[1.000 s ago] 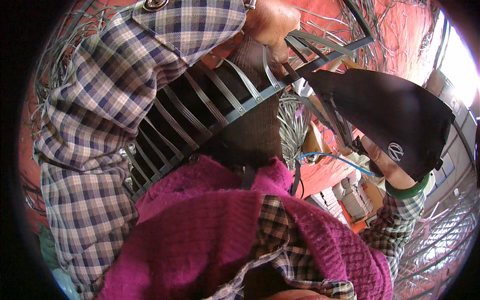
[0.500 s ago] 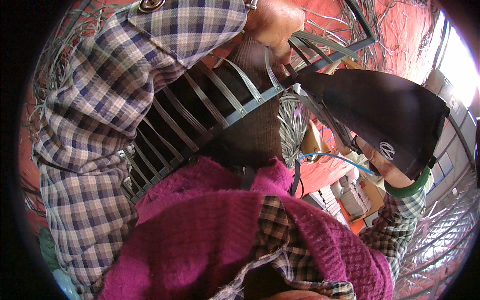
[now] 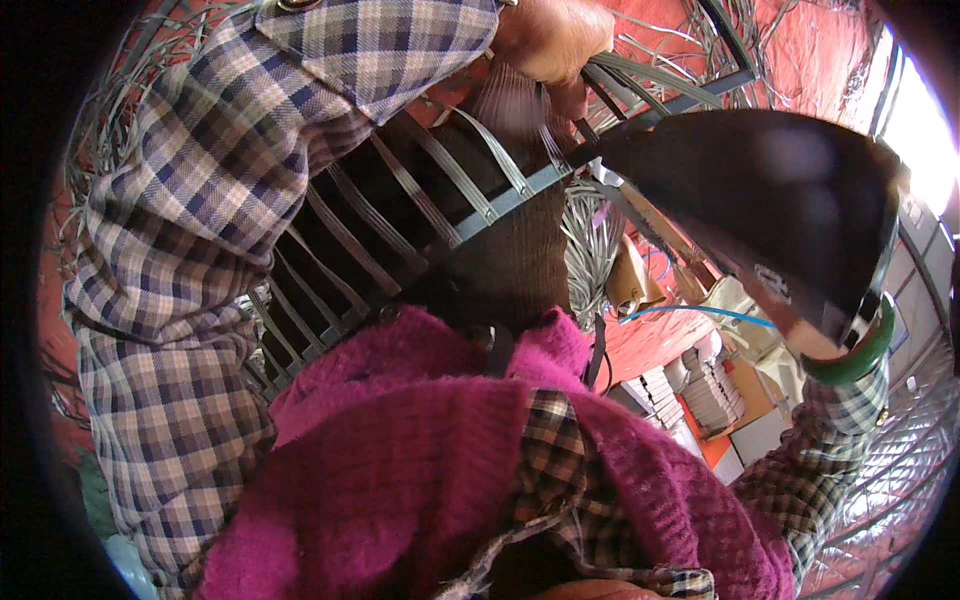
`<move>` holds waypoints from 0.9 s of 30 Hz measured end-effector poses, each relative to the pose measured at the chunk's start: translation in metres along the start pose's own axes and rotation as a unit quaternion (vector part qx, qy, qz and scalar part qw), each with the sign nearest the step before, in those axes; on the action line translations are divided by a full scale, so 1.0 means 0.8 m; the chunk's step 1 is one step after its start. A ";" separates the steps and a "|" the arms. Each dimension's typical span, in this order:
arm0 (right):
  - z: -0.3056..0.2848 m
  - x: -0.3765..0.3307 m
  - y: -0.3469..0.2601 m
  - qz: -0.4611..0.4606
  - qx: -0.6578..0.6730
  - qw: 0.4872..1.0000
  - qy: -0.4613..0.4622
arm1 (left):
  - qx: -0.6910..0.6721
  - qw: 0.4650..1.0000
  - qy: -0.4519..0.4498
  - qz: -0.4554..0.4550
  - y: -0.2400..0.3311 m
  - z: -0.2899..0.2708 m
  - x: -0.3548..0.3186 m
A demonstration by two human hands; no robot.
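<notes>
A grey metal frame slants across my lap, with several flat grey strips running over its dark underside. Up at the top, my left hand is closed at the frame's far end, its fingers gripping a grey strip. Along the right side, my right hand is wrapped round a black wedge-shaped hand tool, which hides most of its fingers. The tool's narrow end meets the frame close to my left hand. A green bangle circles my right wrist.
Loose grey strips hang in a bundle past the frame, and more lie on the red surface. A thin blue tube crosses beneath the tool. Stacked pale blocks and a cardboard box stand lower right.
My right hand and the tool's broad end have swung to the right, and the tool has turned so its side looks broader. My left hand and the frame have barely shifted.
</notes>
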State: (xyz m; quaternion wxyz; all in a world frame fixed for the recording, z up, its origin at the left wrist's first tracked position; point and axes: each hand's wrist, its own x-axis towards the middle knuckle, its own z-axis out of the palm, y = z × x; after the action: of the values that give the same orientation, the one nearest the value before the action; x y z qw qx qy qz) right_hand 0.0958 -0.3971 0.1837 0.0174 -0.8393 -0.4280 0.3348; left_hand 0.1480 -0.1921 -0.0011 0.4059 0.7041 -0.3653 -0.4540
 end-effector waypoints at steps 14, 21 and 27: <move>0.017 -0.015 -0.008 0.201 0.198 0.955 0.094 | -0.103 0.982 0.160 0.013 -0.060 0.006 0.022; 0.012 -0.018 -0.014 0.311 0.432 0.832 0.154 | -0.312 0.895 0.299 0.108 -0.040 -0.100 -0.005; 0.001 -0.024 -0.004 0.364 0.410 0.833 0.078 | -0.490 0.860 0.112 0.092 -0.021 -0.085 -0.003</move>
State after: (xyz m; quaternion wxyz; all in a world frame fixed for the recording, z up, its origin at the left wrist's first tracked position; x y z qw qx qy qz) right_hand 0.0851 -0.4091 0.1948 0.2704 -0.8734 0.0877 0.3954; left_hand 0.2135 -0.1670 0.0025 0.7768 0.4234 -0.1111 -0.4528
